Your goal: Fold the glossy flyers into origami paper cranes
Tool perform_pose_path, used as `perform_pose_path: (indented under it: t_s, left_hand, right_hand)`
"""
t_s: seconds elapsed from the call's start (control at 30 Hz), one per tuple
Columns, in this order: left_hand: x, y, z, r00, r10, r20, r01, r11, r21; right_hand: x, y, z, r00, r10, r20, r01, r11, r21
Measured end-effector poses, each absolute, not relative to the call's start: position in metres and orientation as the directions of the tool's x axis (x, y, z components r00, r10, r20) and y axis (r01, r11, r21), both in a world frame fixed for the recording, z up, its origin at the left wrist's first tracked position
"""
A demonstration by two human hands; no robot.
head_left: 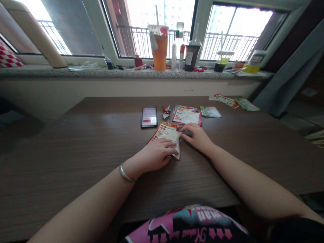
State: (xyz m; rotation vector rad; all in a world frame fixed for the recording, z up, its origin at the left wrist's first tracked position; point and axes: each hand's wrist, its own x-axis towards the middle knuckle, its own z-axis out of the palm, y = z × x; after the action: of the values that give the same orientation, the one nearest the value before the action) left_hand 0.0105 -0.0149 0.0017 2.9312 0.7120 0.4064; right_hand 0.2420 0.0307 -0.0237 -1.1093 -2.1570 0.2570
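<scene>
Daylight is streaming through a window [149,30] above a speckled stone sill [113,73]. Along the sill, a red-checked cushion [7,57] is sitting at the upper left, followed by an orange cup [160,50], a dark cup [191,55] and a lime-green cup [220,60].

Below, a dark wood-grain worktop [76,141] is filling the frame. Left of centre, a phone [149,117] with a blurred screen is lying face up. Just below it, the left hand [154,155], wearing a metal bangle [126,172], is pressing down with its grip flat and open. Its fingers are lying across a folded red-edged leaflet [167,133], which is resting on the worktop at lower centre, between both hands. The right hand [196,136] is touching the leaflet's right edge with a narrow, curved grip, though whether it is pinching the paper is hard to tell.

Farther up, a flat leaflet [186,115] is lying beside green-and-white slips [210,111].
</scene>
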Motion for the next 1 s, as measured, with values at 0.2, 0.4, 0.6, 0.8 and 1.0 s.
perform_pose_path:
  t_s: [0.2, 0.4, 0.6, 0.8, 1.0]
  left_hand:
    - [0.009, -0.012, -0.002, 0.85, 0.477, 0.224, 0.448, -0.878, 0.169]
    - [0.009, -0.013, -0.003, 0.826, 0.518, 0.22, 0.487, -0.854, 0.181]
    - [0.009, -0.011, -0.004, 0.829, 0.522, 0.2, 0.489, -0.851, 0.192]
    - [0.007, -0.01, -0.008, 0.831, 0.523, 0.187, 0.494, -0.85, 0.183]
    - [0.005, -0.01, -0.009, 0.817, 0.554, 0.161, 0.53, -0.831, 0.168]
  right_hand:
    - [0.239, 0.024, -0.02, -0.386, 0.731, 0.562, 0.657, 0.646, -0.389]
    - [0.235, 0.016, -0.013, -0.419, 0.699, 0.579, 0.669, 0.669, -0.324]
    - [0.233, 0.009, -0.01, -0.442, 0.705, 0.554, 0.675, 0.668, -0.312]
    - [0.232, 0.007, -0.009, -0.401, 0.734, 0.548, 0.669, 0.643, -0.372]
    - [0.232, 0.009, -0.011, -0.368, 0.772, 0.518, 0.652, 0.612, -0.449]
